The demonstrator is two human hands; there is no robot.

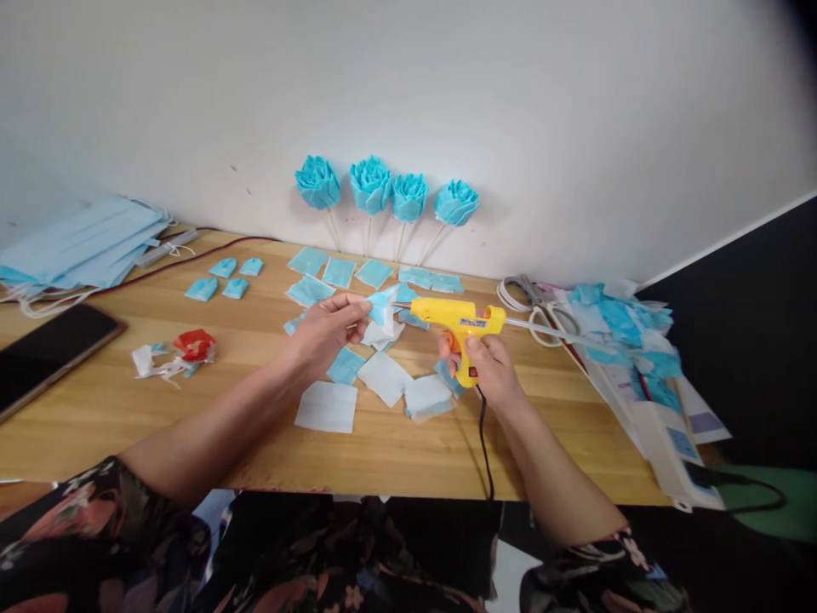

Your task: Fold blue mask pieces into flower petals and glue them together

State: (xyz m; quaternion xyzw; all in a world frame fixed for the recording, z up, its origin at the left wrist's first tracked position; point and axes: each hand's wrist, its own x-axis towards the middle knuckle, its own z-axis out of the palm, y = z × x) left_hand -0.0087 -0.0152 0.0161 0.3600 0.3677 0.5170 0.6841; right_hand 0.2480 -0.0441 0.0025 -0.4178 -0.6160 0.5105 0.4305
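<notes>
My left hand (332, 328) pinches a small blue-and-white piece of mask fabric (383, 306) above the middle of the table. In my right hand (486, 362) is a yellow hot glue gun (458, 318), gripped by its handle with a finger at the orange trigger. Its nozzle points left and meets the fabric piece; I cannot tell whether it touches. A long clear glue stick (555, 330) sticks out of the gun's back. Below and around my hands lie several cut fabric squares, among them a white one (326, 407) and a blue one (339, 272).
Several blue fabric flowers (371, 186) on sticks lean on the wall. Folded blue petals (202, 289), a phone (51, 353), a red-and-white scrap (195, 345) and stacked masks (82, 243) lie left. Scissors (539, 302), fabric scraps (625, 319) and a white power strip (677, 455) are right.
</notes>
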